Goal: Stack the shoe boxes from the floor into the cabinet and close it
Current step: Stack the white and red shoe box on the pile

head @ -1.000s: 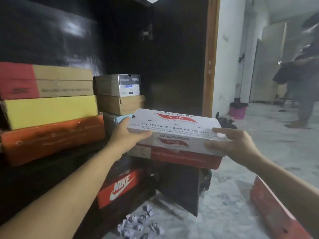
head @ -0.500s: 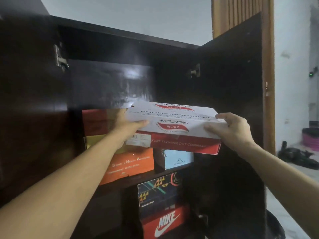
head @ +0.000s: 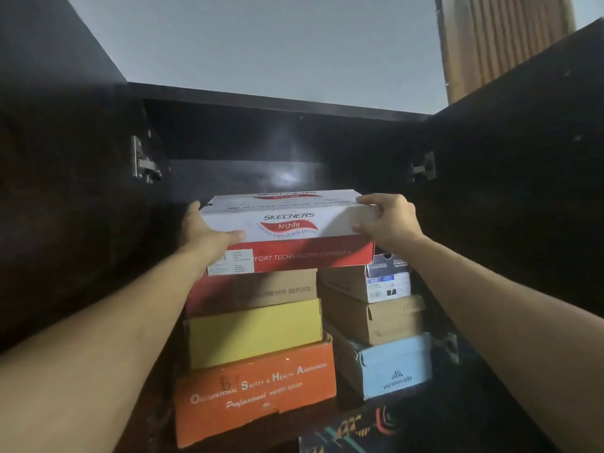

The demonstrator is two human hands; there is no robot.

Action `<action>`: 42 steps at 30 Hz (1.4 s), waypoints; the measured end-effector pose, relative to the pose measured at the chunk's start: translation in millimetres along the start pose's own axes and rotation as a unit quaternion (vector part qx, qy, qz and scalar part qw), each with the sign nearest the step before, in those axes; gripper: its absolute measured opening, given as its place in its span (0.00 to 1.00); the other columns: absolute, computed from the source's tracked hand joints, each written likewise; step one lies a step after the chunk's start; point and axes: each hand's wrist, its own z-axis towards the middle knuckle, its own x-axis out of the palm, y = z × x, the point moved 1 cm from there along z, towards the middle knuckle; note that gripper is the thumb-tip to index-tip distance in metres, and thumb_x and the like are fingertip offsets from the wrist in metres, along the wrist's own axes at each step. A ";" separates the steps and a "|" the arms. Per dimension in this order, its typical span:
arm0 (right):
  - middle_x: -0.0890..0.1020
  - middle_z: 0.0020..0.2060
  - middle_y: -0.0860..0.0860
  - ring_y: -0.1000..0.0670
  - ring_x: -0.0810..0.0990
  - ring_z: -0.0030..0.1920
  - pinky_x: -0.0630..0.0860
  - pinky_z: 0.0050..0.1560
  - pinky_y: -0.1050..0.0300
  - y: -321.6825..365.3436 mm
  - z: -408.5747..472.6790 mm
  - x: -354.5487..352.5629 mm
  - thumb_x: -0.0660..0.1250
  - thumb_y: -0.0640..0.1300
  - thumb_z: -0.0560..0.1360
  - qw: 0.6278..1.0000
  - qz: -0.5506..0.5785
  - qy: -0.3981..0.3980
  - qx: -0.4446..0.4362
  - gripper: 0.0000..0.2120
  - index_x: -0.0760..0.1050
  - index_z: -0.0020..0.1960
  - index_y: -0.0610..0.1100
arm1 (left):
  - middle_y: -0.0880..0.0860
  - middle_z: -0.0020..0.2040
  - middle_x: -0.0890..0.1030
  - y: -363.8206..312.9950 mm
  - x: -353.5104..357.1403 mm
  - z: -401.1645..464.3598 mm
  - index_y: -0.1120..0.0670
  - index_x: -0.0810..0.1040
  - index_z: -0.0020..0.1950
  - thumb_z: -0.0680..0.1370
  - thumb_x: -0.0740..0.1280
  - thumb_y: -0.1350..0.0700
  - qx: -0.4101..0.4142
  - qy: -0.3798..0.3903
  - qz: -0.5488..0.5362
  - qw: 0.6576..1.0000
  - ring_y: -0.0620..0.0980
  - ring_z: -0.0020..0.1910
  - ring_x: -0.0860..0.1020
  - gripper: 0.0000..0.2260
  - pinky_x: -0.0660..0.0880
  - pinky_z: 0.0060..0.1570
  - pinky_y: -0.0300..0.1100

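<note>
Both hands were up at the cabinet [head: 98, 197], holding the Skechers box [head: 287, 230] by its short ends. Left hand [head: 206, 233] gripped the left end, thumb curled onto the front face, other fingers hidden behind the box. Right hand [head: 389, 220] gripped the right end, fingers curled over the top edge, thumb underneath on the front.

Box sat level between the two hands, white lid up, red base below, at the top of the stacks inside the upper compartment. Cannot tell whether it was resting on them or just above.

Directly below the left fingers: brown box [head: 261, 291], then yellow box [head: 255, 331], then orange box [head: 255, 390]. Below the right fingers: white-ended box [head: 387, 279], plain brown carton [head: 376, 322], blue box [head: 395, 367].

Both doors stood open, left hinge [head: 142, 163] and right hinge [head: 423, 166] outboard of the hands. A patterned box [head: 346, 433] showed on the shelf beneath
</note>
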 end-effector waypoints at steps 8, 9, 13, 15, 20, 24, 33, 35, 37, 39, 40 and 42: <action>0.79 0.59 0.45 0.45 0.77 0.59 0.77 0.59 0.54 -14.9 58.2 75.4 0.75 0.37 0.70 1.000 0.019 0.008 -0.015 0.23 0.78 0.63 0.48 | 0.55 0.75 0.64 20.3 8.5 52.2 0.53 0.47 0.79 0.66 0.79 0.57 0.002 -0.072 0.031 0.997 0.56 0.73 0.64 0.52 0.65 0.70 0.51; 0.79 0.59 0.44 0.45 0.77 0.58 0.77 0.59 0.55 -15.7 64.1 83.3 0.74 0.36 0.70 1.000 0.018 0.010 -0.016 0.23 0.78 0.64 0.48 | 0.55 0.76 0.64 22.3 9.7 56.1 0.53 0.46 0.79 0.67 0.79 0.57 0.003 -0.075 0.038 0.996 0.56 0.74 0.64 0.52 0.64 0.71 0.50; 0.79 0.59 0.43 0.45 0.78 0.58 0.76 0.58 0.55 -18.2 83.6 110.7 0.74 0.36 0.71 0.999 0.022 0.022 -0.011 0.23 0.77 0.65 0.49 | 0.55 0.77 0.61 30.0 12.3 66.5 0.53 0.47 0.80 0.71 0.76 0.57 0.015 -0.078 0.062 0.995 0.56 0.74 0.62 0.47 0.62 0.70 0.46; 0.78 0.59 0.44 0.45 0.78 0.57 0.74 0.54 0.60 -20.4 88.1 121.9 0.73 0.37 0.72 0.999 0.030 0.023 -0.005 0.24 0.75 0.66 0.48 | 0.54 0.76 0.62 33.9 11.4 69.7 0.52 0.48 0.80 0.72 0.75 0.59 0.030 -0.077 0.078 0.994 0.55 0.74 0.62 0.46 0.63 0.69 0.45; 0.80 0.57 0.45 0.43 0.79 0.58 0.78 0.59 0.47 -34.4 83.3 147.7 0.73 0.45 0.72 0.998 0.035 0.007 0.049 0.28 0.68 0.69 0.44 | 0.57 0.77 0.56 52.4 7.9 68.8 0.47 0.41 0.79 0.71 0.75 0.62 0.044 -0.034 0.158 0.986 0.57 0.74 0.62 0.50 0.65 0.68 0.47; 0.81 0.55 0.47 0.44 0.79 0.57 0.76 0.57 0.49 -50.4 68.8 166.1 0.73 0.52 0.72 0.996 -0.022 0.026 0.085 0.24 0.73 0.63 0.44 | 0.57 0.71 0.66 78.1 11.5 61.3 0.45 0.31 0.76 0.70 0.75 0.62 0.042 -0.018 0.202 0.978 0.59 0.66 0.71 0.56 0.72 0.63 0.52; 0.79 0.55 0.42 0.40 0.78 0.55 0.74 0.50 0.53 -59.4 51.7 171.1 0.66 0.46 0.74 0.982 -0.113 0.134 0.071 0.18 0.72 0.62 0.42 | 0.59 0.78 0.37 97.9 16.2 48.2 0.53 0.34 0.78 0.74 0.72 0.57 -0.031 0.074 0.383 0.920 0.64 0.75 0.58 0.50 0.66 0.67 0.54; 0.79 0.55 0.43 0.42 0.78 0.53 0.76 0.49 0.52 -60.2 47.3 163.1 0.65 0.46 0.73 0.975 -0.126 0.173 0.063 0.18 0.71 0.62 0.43 | 0.61 0.78 0.36 99.1 17.2 39.0 0.55 0.37 0.78 0.71 0.74 0.54 -0.078 0.083 0.390 0.914 0.65 0.74 0.59 0.51 0.67 0.66 0.55; 0.79 0.53 0.45 0.43 0.78 0.50 0.75 0.47 0.52 -58.4 40.6 149.0 0.66 0.49 0.72 0.973 -0.131 0.181 0.064 0.18 0.71 0.59 0.44 | 0.62 0.78 0.39 93.5 22.2 27.3 0.57 0.42 0.77 0.68 0.76 0.53 -0.087 0.072 0.399 0.910 0.65 0.73 0.59 0.51 0.69 0.64 0.58; 0.78 0.50 0.46 0.43 0.78 0.50 0.73 0.45 0.54 -54.2 31.3 130.3 0.68 0.50 0.72 0.974 -0.130 0.176 0.066 0.17 0.71 0.56 0.42 | 0.61 0.78 0.42 84.1 31.0 14.4 0.58 0.46 0.76 0.66 0.76 0.51 -0.067 0.063 0.403 0.911 0.65 0.73 0.56 0.49 0.65 0.65 0.61; 0.78 0.50 0.46 0.42 0.78 0.50 0.73 0.45 0.55 -51.4 26.0 119.4 0.68 0.50 0.73 0.973 -0.134 0.177 0.064 0.16 0.72 0.56 0.42 | 0.61 0.78 0.43 79.3 36.6 8.7 0.57 0.48 0.76 0.66 0.76 0.50 -0.055 0.067 0.400 0.912 0.65 0.74 0.53 0.49 0.62 0.67 0.63; 0.78 0.54 0.45 0.42 0.78 0.53 0.73 0.46 0.56 -44.8 12.0 92.1 0.70 0.49 0.73 0.969 -0.154 0.187 0.053 0.21 0.73 0.63 0.42 | 0.60 0.78 0.47 69.3 49.5 -4.6 0.56 0.53 0.76 0.66 0.75 0.48 -0.030 0.087 0.397 0.913 0.65 0.75 0.50 0.46 0.56 0.70 0.65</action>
